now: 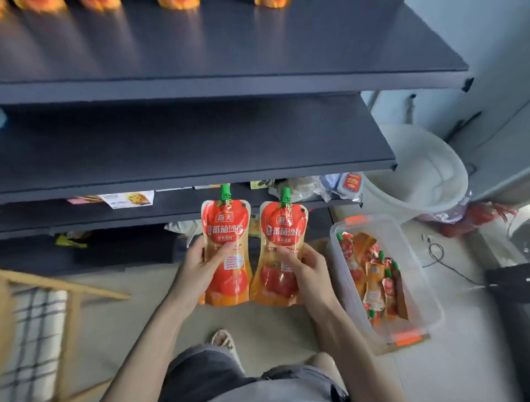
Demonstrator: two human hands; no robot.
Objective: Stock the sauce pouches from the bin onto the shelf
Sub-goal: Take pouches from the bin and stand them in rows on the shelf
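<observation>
Your left hand [200, 268] grips a red-and-orange plastic sauce pouch [225, 221] with a green screw cap, your thumb laid across its front and your fingers curled behind its left edge. Your right hand [308, 266] grips a second matching pouch [284, 226] in the same way, thumb on the front and fingers wrapped round the right edge. You hold both upright, caps up and printed faces towards you, side by side and almost touching, out in front of the lower shelves and above the floor. The clear plastic bin with orange latches [424, 287] sits on the floor just beside your right forearm, and a loose heap of the same pouches [375, 275] lies inside it, tilted at odd angles. Ahead of you stands the dark grey metal shelving: the broad top shelf [229, 43] has a row of blurred orange pouch bottoms [177, 3] at its far edge, and the middle shelf [200, 143] juts out beneath it. A lower shelf [177, 201] behind the caps carries assorted flat packets [129, 199]. A white round bucket [415, 172] stands beyond the bin, near the shelving's right end. At your left is a light wooden frame [66, 287] with a plaid cloth [37, 330] under it.
</observation>
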